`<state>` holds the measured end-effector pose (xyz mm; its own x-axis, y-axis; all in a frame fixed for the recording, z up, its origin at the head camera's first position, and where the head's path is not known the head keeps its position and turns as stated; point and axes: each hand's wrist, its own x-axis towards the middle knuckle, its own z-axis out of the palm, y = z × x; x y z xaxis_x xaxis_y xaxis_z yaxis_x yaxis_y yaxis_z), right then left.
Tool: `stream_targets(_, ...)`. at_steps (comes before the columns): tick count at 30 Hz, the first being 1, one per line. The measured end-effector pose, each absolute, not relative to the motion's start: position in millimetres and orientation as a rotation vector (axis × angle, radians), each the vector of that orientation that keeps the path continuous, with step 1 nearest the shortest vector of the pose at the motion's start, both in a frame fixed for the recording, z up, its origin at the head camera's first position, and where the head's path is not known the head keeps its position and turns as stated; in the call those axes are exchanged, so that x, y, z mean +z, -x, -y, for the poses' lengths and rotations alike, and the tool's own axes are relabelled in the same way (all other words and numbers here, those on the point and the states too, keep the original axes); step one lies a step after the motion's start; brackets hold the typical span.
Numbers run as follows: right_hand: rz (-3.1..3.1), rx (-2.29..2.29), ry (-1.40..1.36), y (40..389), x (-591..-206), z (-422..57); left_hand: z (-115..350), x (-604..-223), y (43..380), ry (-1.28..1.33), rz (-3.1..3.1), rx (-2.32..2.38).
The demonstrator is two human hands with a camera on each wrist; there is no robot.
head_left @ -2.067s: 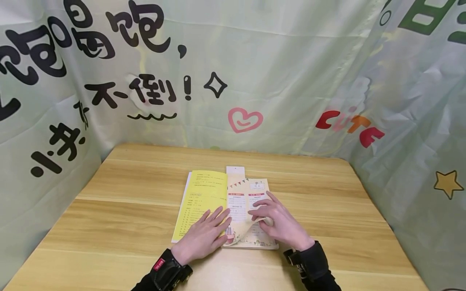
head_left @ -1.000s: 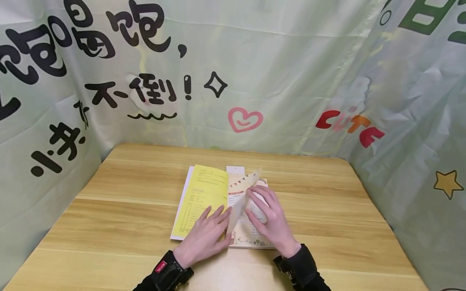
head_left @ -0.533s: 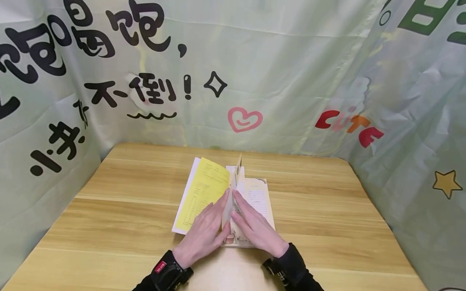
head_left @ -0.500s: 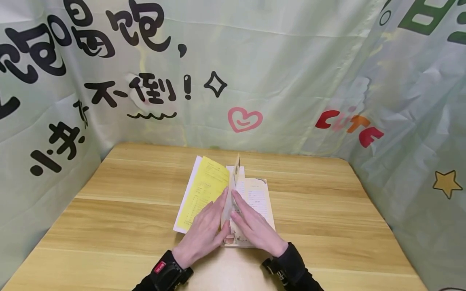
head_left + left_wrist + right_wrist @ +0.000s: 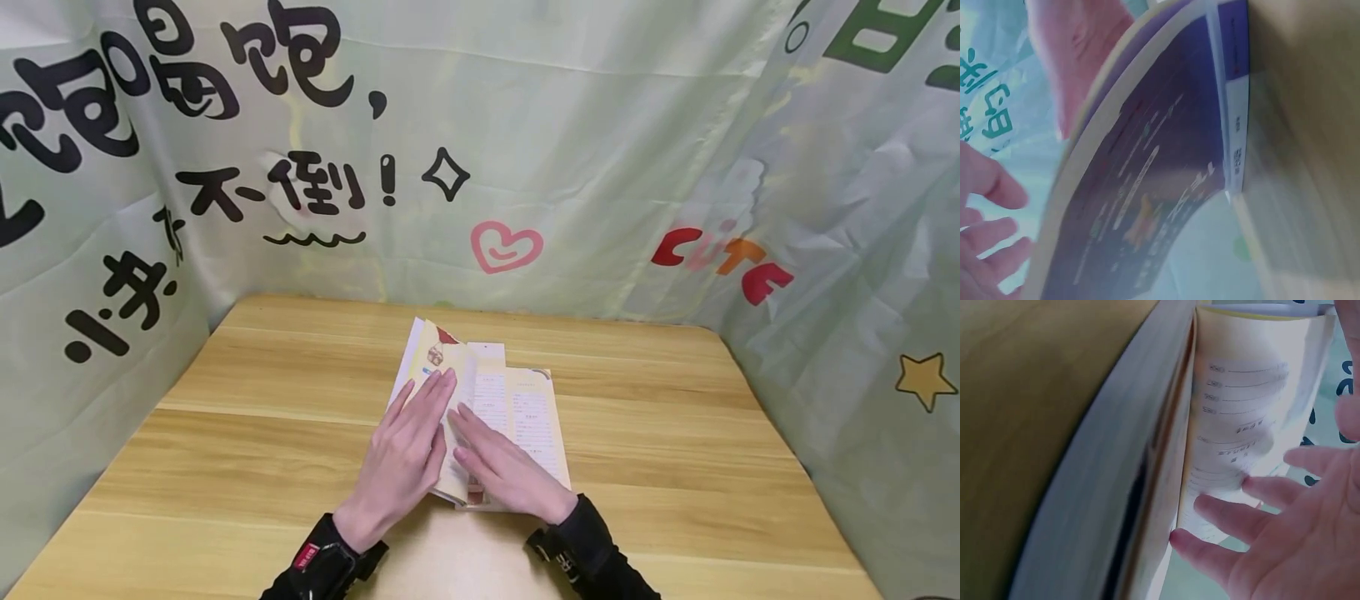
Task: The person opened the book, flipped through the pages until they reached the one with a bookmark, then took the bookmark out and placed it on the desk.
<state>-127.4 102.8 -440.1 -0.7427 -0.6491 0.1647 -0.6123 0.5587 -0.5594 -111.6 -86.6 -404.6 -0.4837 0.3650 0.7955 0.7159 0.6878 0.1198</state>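
Pale green fabric printed with large black characters (image 5: 600, 125) hangs behind and beside a light wood-grain table (image 5: 247, 450). The person's left hand (image 5: 401, 454) has its fingers extended and slightly apart, the thumb pointing up beside them, over the left-hand leaves. The right hand (image 5: 510, 475) reaches across from the other side, its fingers straight; the right wrist view shows them spread, with their tips at a printed page. Whether every fingertip touches the paper, I cannot tell; neither hand pinches anything.

Between and under the hands is an open paperback book with cream pages (image 5: 536, 425), near the middle of the table. Its right part lies flat, covered in lines of small print; its left part slants up off the wood, with a small drawing near the top corner. Seen from the left wrist, the book's glossy purple-blue cover (image 5: 1166, 125) bows outward beside a purple-and-white spine (image 5: 1235, 125). From behind the top edge pokes a flat white strip (image 5: 487, 354).

Each wrist wears a black band; the left one (image 5: 326, 560) carries a red label. Farther out, the fabric shows a pink heart outline (image 5: 506, 270) and an orange-yellow star (image 5: 926, 382).
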Motion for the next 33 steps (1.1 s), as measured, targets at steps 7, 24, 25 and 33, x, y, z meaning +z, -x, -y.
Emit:
stream_targets(7, -2.705, -0.774, 1.098, 126.2, -444.0, -103.2, 91.4, -413.0, 111.4, 0.733, 2.346, -0.508)
stream_targets(24, -2.594, -0.775, 1.206, 124.9, -449.9, -122.7, 96.9, -454.9, 122.3, 0.769, 2.739, -0.64)
stream_targets(25, -2.593, -0.776, 1.199, 125.3, -449.7, -124.6, 97.5, -456.0, 122.3, 0.77, 2.749, -0.651)
stream_targets(33, -2.643, -0.644, 1.157, 128.6, -447.6, -135.7, 101.8, -459.5, 123.4, 0.823, 2.803, -0.605)
